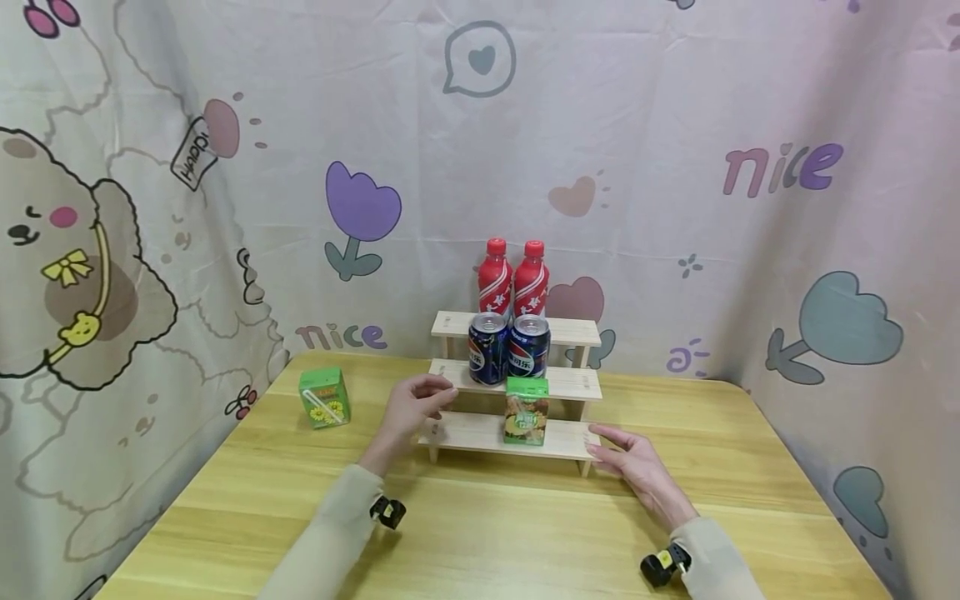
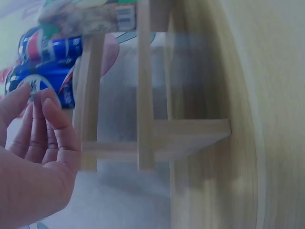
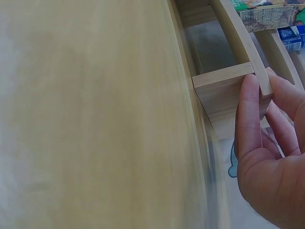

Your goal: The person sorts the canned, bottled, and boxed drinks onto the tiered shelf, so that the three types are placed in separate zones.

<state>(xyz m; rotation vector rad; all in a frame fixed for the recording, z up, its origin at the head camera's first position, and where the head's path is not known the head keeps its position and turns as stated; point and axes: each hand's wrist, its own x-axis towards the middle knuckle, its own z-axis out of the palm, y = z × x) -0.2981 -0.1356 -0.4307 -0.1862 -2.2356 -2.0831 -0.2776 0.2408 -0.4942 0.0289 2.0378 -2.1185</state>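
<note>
A three-tier wooden shelf (image 1: 465, 429) stands on the table. My right hand (image 1: 637, 471) pinches the right end of its lowest board, and the right wrist view shows a finger and thumb on either side of the board end (image 3: 263, 81). At the shelf's left side, my left hand (image 1: 412, 408) hovers with loosely bent fingers and nothing in its grasp. A green juice box (image 1: 527, 412) stands upright on the lowest tier. Two blue Pepsi cans (image 1: 488, 350) sit side by side on the middle tier. Two red bottles (image 1: 495, 279) are on the top tier, their lower parts hidden by the cans.
Another green juice box (image 1: 325, 398), with a straw on its side, stands on the table (image 1: 510, 533) left of the shelf. A patterned curtain (image 1: 637, 108) hangs behind and along both sides of the table.
</note>
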